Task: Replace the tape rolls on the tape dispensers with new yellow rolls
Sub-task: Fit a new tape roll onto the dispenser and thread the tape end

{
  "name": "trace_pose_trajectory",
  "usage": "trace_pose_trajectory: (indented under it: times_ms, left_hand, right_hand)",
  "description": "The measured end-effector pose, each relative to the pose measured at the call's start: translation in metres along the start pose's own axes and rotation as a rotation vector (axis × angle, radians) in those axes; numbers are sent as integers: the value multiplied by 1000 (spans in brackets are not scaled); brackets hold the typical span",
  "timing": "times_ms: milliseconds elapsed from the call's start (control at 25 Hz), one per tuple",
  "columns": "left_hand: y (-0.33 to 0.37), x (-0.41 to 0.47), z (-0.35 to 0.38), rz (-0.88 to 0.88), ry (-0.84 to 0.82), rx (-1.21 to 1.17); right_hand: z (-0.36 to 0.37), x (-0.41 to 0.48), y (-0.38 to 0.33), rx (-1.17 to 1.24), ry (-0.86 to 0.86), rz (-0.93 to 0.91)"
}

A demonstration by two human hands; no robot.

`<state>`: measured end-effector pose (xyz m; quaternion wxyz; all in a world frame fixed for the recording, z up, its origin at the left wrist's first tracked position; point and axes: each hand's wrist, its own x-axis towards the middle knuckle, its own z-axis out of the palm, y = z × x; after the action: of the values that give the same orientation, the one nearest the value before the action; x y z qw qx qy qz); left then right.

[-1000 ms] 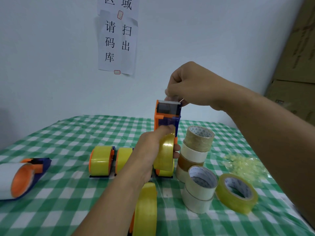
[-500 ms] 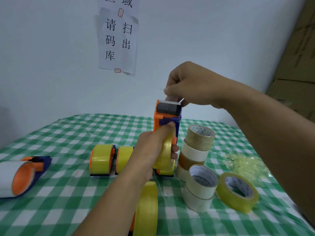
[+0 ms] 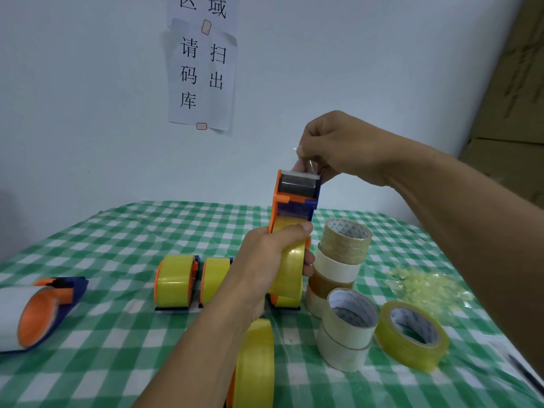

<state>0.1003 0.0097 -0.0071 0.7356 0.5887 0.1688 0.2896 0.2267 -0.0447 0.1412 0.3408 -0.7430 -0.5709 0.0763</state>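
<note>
Above the bench, the left hand grips a dispenser loaded with a yellow roll, while the right hand pinches the tape end at its blade. A crooked pull could tear or wrinkle the film. A bench dispenser and its neighbour hold yellow rolls; the far-left dispenser holds a white roll.

Left edge is cutting off the white-rolled orange-and-blue plastic dispenser; bottom edge is clipping the nearest yellow tape roll.
</note>
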Motion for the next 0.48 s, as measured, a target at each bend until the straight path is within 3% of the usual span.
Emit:
trace_pose_trajectory:
  times_ms: [480]
  left_hand:
    - [-1, 0, -2, 20, -22, 76]
  right_hand:
    - [-9, -1, 5, 139, -51, 77]
